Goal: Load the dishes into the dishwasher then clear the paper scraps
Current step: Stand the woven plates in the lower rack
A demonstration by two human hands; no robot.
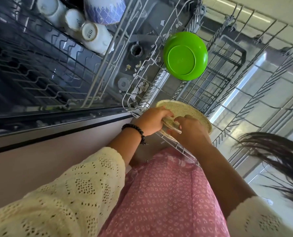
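Both the left hand (152,121) and right hand (190,130) are gripping a speckled beige plate (185,111) at the lower rack's (245,106) near corner, below the upturned green bowl (185,55).

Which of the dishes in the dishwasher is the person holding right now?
The speckled beige plate at the lower rack's near edge: the left hand and right hand both grip it. The green bowl and white cups sit untouched.

Bright daylight; glare on dishwasher door (241,93); wide-angle edge distortion; hair (279,161) blurred.
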